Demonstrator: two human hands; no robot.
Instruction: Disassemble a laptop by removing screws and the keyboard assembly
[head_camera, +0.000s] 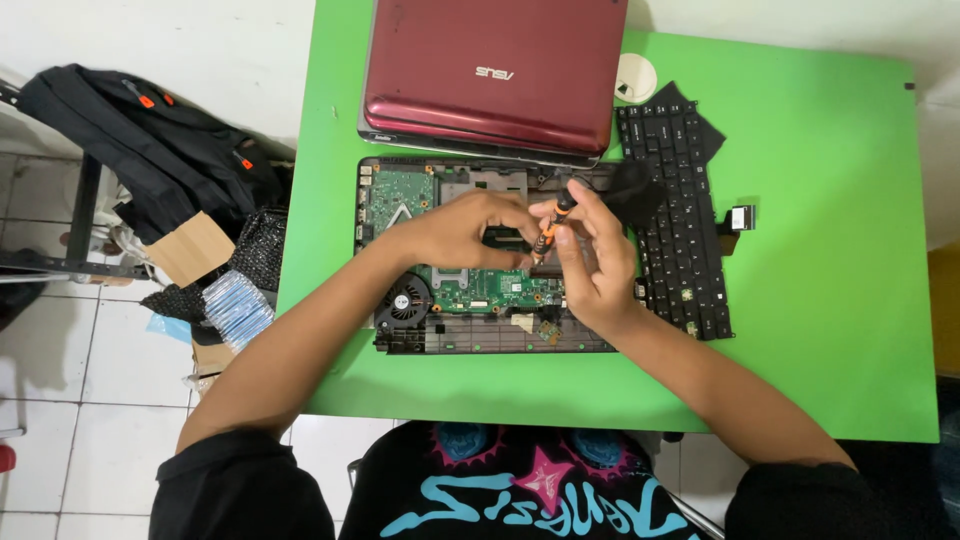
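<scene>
Gripping a small orange-and-black screwdriver (553, 222) upright, the fingers (572, 232) of our right hand (598, 260) are clamped round its shaft near the top, so that the tip bears straight down into the opened laptop base (480, 255). Our left hand (462, 230) sits just beside it, its fingers curled together at the lower shaft, apparently to steady the tip; we cannot tell whether they pinch the tool or merely rest against it. The base lies flat at the middle of the green desk (830, 230), green circuit board (485, 290) and round fan (403, 300) exposed. The removed black keyboard (685, 240) lies along its right edge, clear of the work. The red lid (495, 70) lies folded back beyond the base. A black backpack (140, 130) sits well apart, off the desk to the left.
</scene>
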